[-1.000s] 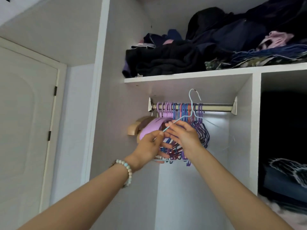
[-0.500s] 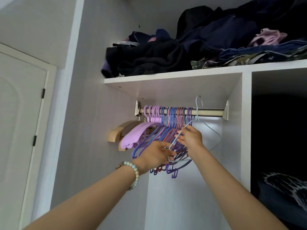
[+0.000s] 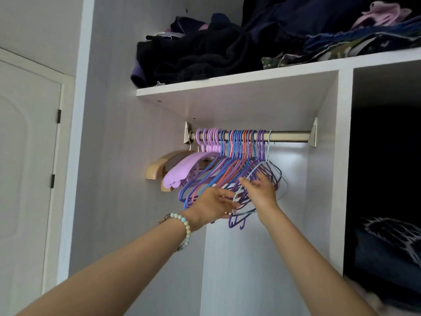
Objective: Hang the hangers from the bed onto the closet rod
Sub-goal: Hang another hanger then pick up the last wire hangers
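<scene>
Right hand touches pale hanger on rod; clothes on shelf.

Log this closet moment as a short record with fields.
Rod: closet rod, hangers bunched at its left half
End hanger: light blue hanger, hooked on the rod, rightmost
Left hand: fingers straight, at that hanger's lower corner
Right hand: fingers spread against its sloping arm
Above: shelf piled with dark clothes
</scene>
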Tool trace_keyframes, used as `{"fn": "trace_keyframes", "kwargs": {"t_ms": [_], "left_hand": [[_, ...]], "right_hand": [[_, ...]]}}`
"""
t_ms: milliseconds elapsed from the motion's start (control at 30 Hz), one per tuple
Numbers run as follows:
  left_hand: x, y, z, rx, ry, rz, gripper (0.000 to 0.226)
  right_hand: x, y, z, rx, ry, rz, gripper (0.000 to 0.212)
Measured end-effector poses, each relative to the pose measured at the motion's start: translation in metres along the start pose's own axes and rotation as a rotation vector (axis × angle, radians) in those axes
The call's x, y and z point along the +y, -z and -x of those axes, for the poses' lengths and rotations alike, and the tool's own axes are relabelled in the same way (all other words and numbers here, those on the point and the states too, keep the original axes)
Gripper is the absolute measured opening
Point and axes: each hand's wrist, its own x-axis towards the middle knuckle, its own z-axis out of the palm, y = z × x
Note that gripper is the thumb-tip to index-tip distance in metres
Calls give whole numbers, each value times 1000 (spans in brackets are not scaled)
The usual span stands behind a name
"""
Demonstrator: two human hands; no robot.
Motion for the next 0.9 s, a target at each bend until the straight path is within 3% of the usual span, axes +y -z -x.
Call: {"fn": "trace_keyframes", "kwargs": {"t_ms": [233,500,733,900], "left_hand": [[-12,25,34,15,-6,-26,23],[-32,136,125,321,-60,-126,30],[-68,266,270,605,47,-363,50],[-113,352,409,757,270,-557,74]], "right_hand": [[2,-10,56,50,323,240,67],[-15,-91,125,-88,486,214,63],[-47,-222,239,-479,419,106,65],[-67,-329,361,-802,375,50,66]]}}
